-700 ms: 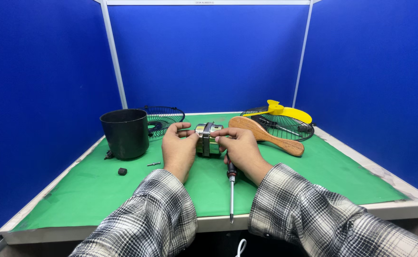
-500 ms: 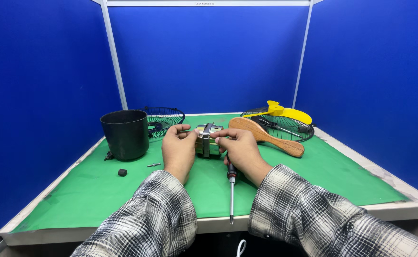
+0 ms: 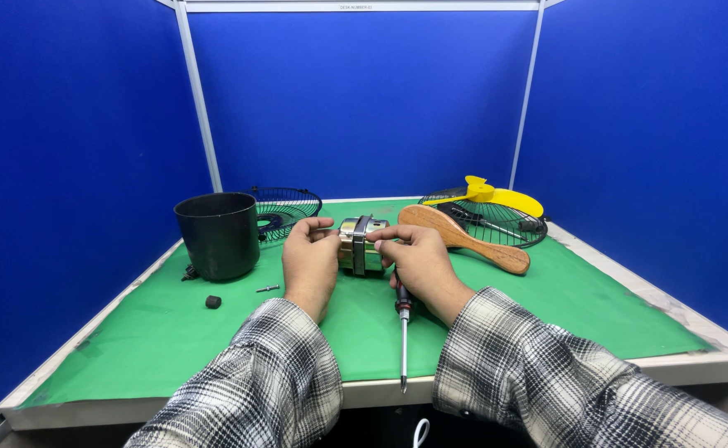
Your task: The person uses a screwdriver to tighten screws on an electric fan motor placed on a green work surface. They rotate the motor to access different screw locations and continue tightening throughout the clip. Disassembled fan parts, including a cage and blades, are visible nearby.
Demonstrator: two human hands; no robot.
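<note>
1. While both hands meet at centre tabletop [image 3: 546,307], the small fan motor [image 3: 361,246] sits between them, resting on the green mat.
2. Left hand [image 3: 310,259]: fingers curled, fingertips pinching the motor's left side.
3. Right hand [image 3: 418,261]: fingers curled onto the motor's right side and top edge; also appears to have a screwdriver [image 3: 403,332] tucked under the palm, shaft pointing toward the near edge.
4. Left of the hands: black pot-shaped housing [image 3: 217,235], upright. Near it, a small screw [image 3: 268,289] and a small black cap [image 3: 212,302].
5. Far left: dark wire fan grille [image 3: 285,207], behind the housing.
6. Right: wooden paddle [image 3: 463,236], second grille [image 3: 497,224], yellow fan blade [image 3: 492,196] on it.
</note>
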